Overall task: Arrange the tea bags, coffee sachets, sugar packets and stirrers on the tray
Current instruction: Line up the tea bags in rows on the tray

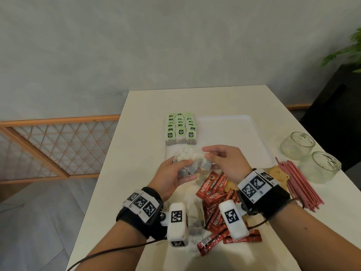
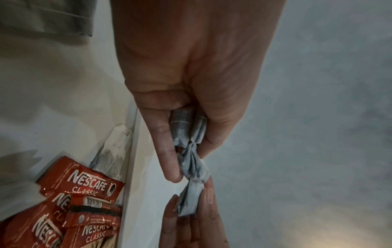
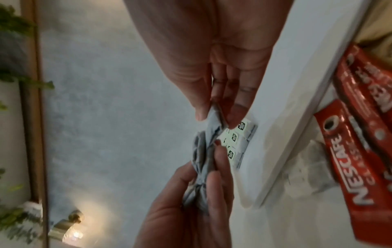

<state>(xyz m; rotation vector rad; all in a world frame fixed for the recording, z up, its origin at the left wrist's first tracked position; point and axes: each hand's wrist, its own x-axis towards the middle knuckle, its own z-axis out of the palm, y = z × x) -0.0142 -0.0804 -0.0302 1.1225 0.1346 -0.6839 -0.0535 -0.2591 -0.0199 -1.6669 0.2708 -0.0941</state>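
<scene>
Over the near left part of the white tray (image 1: 234,133), my left hand (image 1: 180,170) grips a bunch of grey tea bags (image 1: 185,158). My right hand (image 1: 206,153) pinches one tea bag (image 3: 213,123) at the bunch's right end between thumb and fingertips. In the left wrist view the bunch (image 2: 186,127) sits in the curled left fingers. Tea bags with green tags (image 1: 180,132) lie in three neat columns at the tray's far left. Red coffee sachets (image 1: 213,190) are heaped on the table in front of the tray, with loose tea bags (image 1: 195,218) beside them.
Red stirrers (image 1: 297,182) lie in a bundle on the table to the right. Brown sugar packets (image 1: 279,175) sit between them and my right wrist. Two glass cups (image 1: 298,145) (image 1: 320,167) stand near the right edge. The table's left edge drops to the floor.
</scene>
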